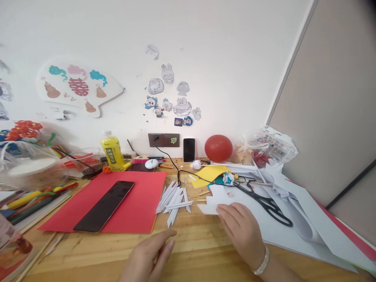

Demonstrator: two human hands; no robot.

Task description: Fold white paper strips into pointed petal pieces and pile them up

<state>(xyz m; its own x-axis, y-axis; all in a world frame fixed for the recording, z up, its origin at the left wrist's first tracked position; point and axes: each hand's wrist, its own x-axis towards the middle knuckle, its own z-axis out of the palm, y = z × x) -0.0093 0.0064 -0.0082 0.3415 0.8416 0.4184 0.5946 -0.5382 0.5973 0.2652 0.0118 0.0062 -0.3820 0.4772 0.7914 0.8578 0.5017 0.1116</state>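
Note:
My right hand, with a pale band at its wrist, pinches the edge of a small white paper piece above the wooden table. More white paper lies just behind those fingers. To the left, near the table's front, my left hand is open, its forefinger and thumb extended with nothing visible between them. Beyond it lies a loose pile of folded white paper strips. A dark phone rests on red paper left of the pile.
Black scissors lie on white sheets at the right. Yellow paper, a red balloon and an upright phone are at the back. A yellow bottle stands behind the red paper; a black cable crosses the table.

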